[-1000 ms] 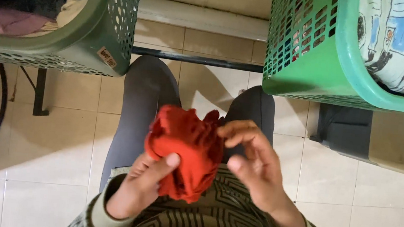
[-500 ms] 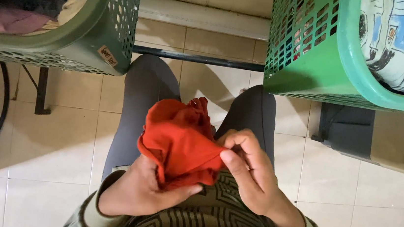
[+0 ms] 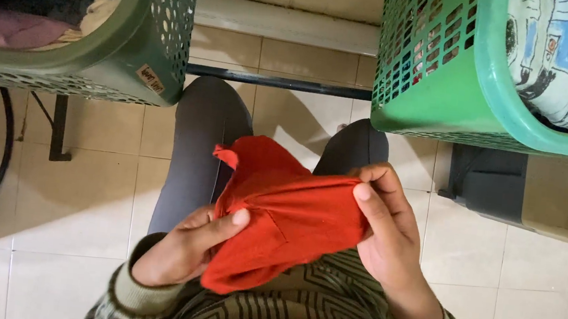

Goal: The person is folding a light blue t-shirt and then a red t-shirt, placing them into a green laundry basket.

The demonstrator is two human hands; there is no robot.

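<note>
Red cloth (image 3: 292, 216) stretched between left hand (image 3: 185, 250) and right hand (image 3: 385, 225).

The red cloth (image 3: 285, 215), bunched upright between the hands a second ago, now lies stretched sideways across the lap. The right hand (image 3: 387, 239) has moved outward, pinching the cloth's edge; the left hand (image 3: 185, 247) has shifted lower, thumb on the fabric.
</note>
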